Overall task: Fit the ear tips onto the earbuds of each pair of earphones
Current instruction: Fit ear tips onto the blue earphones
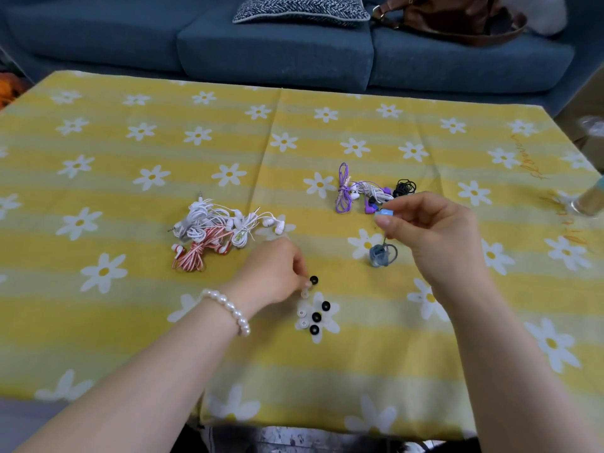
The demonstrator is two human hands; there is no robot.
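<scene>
Counter [130, 322] under a yellow daisy cloth, blue sofa [261, 50] behind with a cushion [300, 9] and brown bag [457, 18]. Left hand [274, 276] down on the cloth, fingers curled, pinching a clear ear tip [305, 293] at the edge of the loose ear tips [315, 317], black and clear mixed. Right hand [434, 230] raised, fingers narrow, pinching a blue earbud [385, 213], its grey-blue cable bundle [380, 255] hanging below. White and red earphones [215, 233] lie left, purple and black earphones [369, 191] just beyond the right hand

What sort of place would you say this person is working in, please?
Most likely a home living room: a blue sofa with a patterned cushion and a brown bag sits behind a low table under a yellow daisy-print cloth.
</scene>
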